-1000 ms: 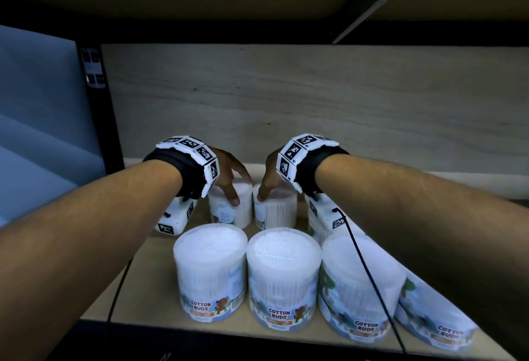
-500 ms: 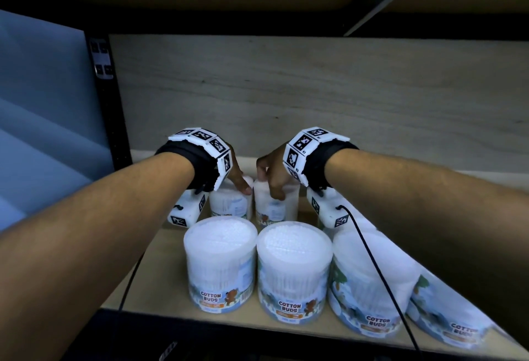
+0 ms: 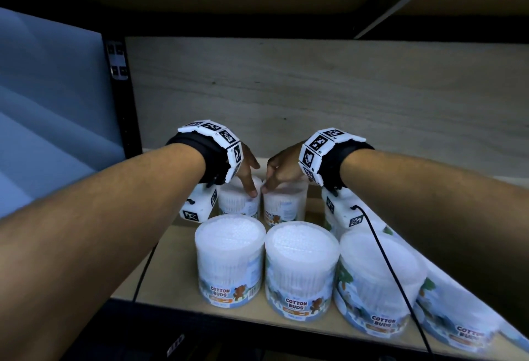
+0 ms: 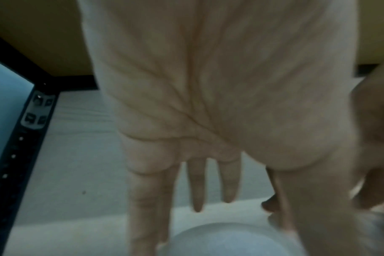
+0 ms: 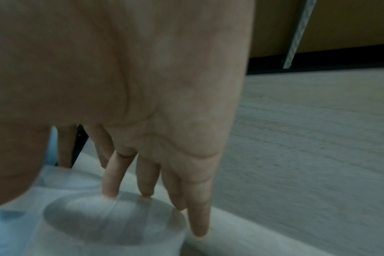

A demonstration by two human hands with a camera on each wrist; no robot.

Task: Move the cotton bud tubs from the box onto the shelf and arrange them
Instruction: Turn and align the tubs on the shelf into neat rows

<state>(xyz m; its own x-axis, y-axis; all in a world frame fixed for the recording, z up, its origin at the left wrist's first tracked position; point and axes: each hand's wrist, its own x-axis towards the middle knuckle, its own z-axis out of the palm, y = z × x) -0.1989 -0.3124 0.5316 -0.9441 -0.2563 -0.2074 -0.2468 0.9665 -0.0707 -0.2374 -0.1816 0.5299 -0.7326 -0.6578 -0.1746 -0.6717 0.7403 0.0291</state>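
Observation:
Several white cotton bud tubs stand on the wooden shelf (image 3: 171, 260) in two rows. My left hand (image 3: 249, 179) reaches over the front row, its straight fingers touching the back-left tub (image 3: 239, 203). Beside it, my right hand (image 3: 279, 176) rests its fingertips on the back-right tub (image 3: 284, 206). In the left wrist view the left hand (image 4: 208, 199) hangs with straight fingers over a tub lid (image 4: 226, 242). In the right wrist view the right hand's (image 5: 153, 190) fingertips touch the far rim of its tub (image 5: 112, 225). The front tubs (image 3: 230, 260) (image 3: 300, 269) face me with their labels. The box is out of view.
A pale wood back panel (image 3: 315, 103) closes the shelf just behind the back tubs. A black upright post (image 3: 126, 109) bounds the left side, with bare shelf board left of the tubs. Another shelf hangs low overhead. A black cable (image 3: 386, 260) trails over the right front tubs (image 3: 378, 283).
Both hands stayed on the two back tubs, which now stand close together. The fingers, curled over the tubs half a second ago, have straightened.

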